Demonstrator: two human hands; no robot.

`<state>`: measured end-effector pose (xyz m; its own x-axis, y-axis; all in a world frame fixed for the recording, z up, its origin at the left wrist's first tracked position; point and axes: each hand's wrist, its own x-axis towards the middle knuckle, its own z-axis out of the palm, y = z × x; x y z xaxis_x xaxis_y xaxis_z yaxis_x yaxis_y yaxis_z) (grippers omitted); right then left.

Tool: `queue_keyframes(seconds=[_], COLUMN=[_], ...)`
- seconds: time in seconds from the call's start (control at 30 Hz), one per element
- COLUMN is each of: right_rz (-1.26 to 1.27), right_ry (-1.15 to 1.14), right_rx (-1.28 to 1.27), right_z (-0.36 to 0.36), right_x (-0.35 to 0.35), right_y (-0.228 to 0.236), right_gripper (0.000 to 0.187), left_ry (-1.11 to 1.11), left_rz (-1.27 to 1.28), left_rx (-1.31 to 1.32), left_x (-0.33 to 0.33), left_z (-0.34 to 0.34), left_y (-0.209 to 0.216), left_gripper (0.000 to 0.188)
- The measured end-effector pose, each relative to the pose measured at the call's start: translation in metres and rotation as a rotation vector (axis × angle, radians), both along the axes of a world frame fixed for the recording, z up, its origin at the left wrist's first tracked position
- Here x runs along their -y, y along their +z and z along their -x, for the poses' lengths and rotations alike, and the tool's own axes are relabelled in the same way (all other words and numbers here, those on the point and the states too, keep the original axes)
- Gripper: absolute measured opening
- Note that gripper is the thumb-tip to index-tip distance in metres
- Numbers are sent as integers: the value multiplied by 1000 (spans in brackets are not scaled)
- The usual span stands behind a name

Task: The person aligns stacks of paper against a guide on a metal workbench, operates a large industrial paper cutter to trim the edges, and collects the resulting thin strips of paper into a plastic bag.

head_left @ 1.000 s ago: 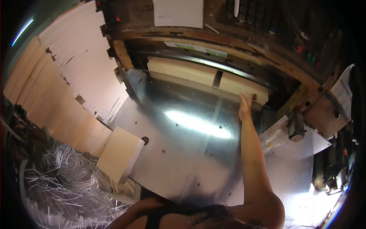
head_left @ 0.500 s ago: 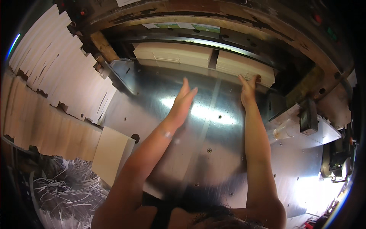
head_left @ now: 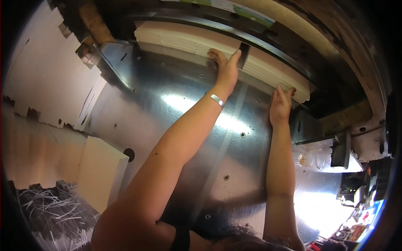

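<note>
Two stacks of cream paper sheets lie side by side under the clamp bar of a paper cutting machine, a dark narrow gap between them. My left hand (head_left: pixel 226 72) reaches the front of the left stack (head_left: pixel 180 38) near its right end, thumb apart from the fingers and nothing held. At the right end of the right stack (head_left: pixel 274 70), my right hand (head_left: pixel 281 105) is up against the front edges, thumb and fingers apart. Its fingertips are partly hidden at the stack. A silver bracelet (head_left: pixel 217 100) circles my left wrist.
The shiny metal table (head_left: pixel 184 138) has small round fittings. Tall paper stacks (head_left: pixel 42 71) line the left, with a cream block (head_left: pixel 102 171) on the table's left edge. Paper shreds (head_left: pixel 54 213) lie at lower left. A clear cup (head_left: pixel 314 159) stands at right beside a black block (head_left: pixel 341 150).
My left hand has moved forward and right from over the table to the left stack's front. My right hand stays at the right stack. The whole view has tilted and shifted.
</note>
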<state>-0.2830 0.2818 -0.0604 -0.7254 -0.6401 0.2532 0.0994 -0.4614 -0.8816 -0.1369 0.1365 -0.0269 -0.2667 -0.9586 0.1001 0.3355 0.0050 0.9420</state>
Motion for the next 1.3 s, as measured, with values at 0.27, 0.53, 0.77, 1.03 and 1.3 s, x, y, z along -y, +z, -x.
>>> queue_keyframes(seconds=[0.27, 0.53, 0.77, 1.03, 1.3], right_rz=[36, -3, 3, 13, 59], right_ry=[122, 99, 76, 78, 145], right_rx=[-14, 5, 28, 16, -32], right_z=[-6, -3, -10, -9, 15], right_x=[-5, -6, -5, -7, -8], right_y=[11, 10, 14, 16, -2], right_gripper=[71, 79, 71, 66, 62], left_ry=[-47, -90, -109, -127, 140], left_rz=[-27, -33, -38, -30, -55], left_rx=[-112, -89, -101, -109, 25], left_x=[6, 3, 6, 4, 20], left_z=[-1, -7, -9, -9, -12], left_y=[2, 5, 4, 6, 18], left_gripper=[113, 112, 113, 115, 112])
